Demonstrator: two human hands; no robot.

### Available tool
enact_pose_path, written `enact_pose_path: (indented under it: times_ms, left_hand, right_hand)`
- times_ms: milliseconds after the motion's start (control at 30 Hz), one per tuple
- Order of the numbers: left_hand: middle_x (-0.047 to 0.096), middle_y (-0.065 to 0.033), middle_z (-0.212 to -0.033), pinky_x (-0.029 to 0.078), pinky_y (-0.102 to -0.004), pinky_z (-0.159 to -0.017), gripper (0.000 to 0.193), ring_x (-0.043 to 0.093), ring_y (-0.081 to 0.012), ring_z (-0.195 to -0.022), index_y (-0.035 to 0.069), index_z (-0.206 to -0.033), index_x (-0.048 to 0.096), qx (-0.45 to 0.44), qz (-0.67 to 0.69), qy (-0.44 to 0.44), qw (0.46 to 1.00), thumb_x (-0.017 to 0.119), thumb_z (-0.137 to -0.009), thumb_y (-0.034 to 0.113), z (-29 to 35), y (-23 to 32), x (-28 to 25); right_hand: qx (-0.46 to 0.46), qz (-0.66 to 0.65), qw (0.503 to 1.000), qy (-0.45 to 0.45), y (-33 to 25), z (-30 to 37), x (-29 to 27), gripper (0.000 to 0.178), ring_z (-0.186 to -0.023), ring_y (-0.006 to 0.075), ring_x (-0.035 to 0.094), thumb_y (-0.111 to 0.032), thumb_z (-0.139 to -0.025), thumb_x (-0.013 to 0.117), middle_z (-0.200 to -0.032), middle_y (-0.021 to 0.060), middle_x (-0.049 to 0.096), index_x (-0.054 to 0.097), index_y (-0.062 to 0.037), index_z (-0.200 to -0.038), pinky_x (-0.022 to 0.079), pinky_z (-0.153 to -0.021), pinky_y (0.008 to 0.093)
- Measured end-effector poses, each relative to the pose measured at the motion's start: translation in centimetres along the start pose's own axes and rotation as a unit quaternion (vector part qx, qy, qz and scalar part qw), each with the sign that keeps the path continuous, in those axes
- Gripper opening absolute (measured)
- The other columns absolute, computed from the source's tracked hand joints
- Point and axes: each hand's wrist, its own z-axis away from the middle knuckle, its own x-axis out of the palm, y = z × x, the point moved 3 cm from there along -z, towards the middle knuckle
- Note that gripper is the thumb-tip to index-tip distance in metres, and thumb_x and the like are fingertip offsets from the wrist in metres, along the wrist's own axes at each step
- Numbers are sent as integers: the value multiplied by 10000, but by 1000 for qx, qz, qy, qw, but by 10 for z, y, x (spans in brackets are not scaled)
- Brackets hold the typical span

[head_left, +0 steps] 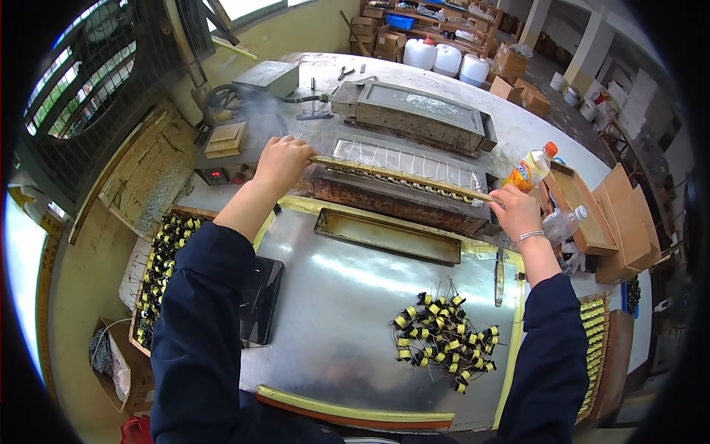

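Note:
A long narrow wooden-looking bar (384,173) spans between my two hands, with a row of small coils and thin wires along it. My left hand (286,164) is closed on its left end, and my right hand (518,212) pinches its right end. Beneath and behind the bar is a rusty rectangular trough (399,203) with a shiny silvery surface. The bar hides part of that surface, so I cannot tell whether the wires touch it. A shallow narrow tray (384,235) lies in front of the trough, with a loose pile of black-and-yellow coils (447,337) nearer to me.
A second trough (421,103) stands behind. An orange-capped drink bottle (529,172), a clear bottle (566,222) and a knife-like tool (499,281) are at right. On the left are a dark tablet-like device (260,303) and a box full of coils (163,266). Smoke hangs at the back left.

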Motion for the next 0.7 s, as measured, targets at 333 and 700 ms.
enact_pose_path:
  times_ms: [333, 700]
  left_hand:
    - [656, -8, -897, 414, -337, -811, 132, 575, -203, -919, 153, -898, 677, -3, 5, 0, 1000, 627, -783, 192, -1, 2, -4]
    - [656, -9, -921, 416, -339, -813, 151, 572, -200, -929, 157, -930, 662, 4, -16, -3, 1000, 616, -793, 200, -2, 1, -10]
  right_hand:
    - [6, -7, 1000, -2, 1, 0, -3, 112, -697, 243, 619, -203, -740, 688, -804, 13, 592, 656, -143, -829, 517, -616, 359]
    - [9, -12, 1000, -4, 1, -1, -15, 121, -712, 250, 624, -197, -752, 680, -832, 18, 607, 657, -136, -854, 517, -637, 359]
